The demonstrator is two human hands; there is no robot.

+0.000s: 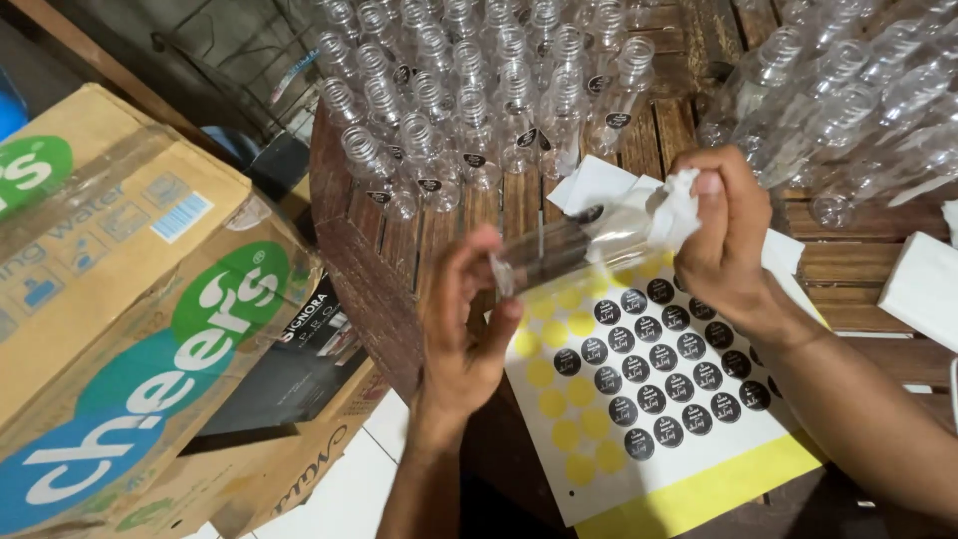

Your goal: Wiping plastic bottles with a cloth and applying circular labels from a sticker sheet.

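Note:
My left hand (461, 324) grips the base end of a clear plastic bottle (564, 250) held sideways over the table. My right hand (723, 235) presses a crumpled white tissue (677, 210) against the bottle's other end. A small round black sticker sits on the bottle's upper side. Below both hands lies a yellow-and-white sticker sheet (649, 399) carrying several round black stickers and several bare yellow circles where stickers have come off.
Many upright clear bottles (469, 90) with black stickers crowd the far side of the round wooden table (369, 269). More bottles (858, 110) lie on their sides at upper right. White paper (923, 289) lies at right. Cardboard boxes (130, 299) stand at left.

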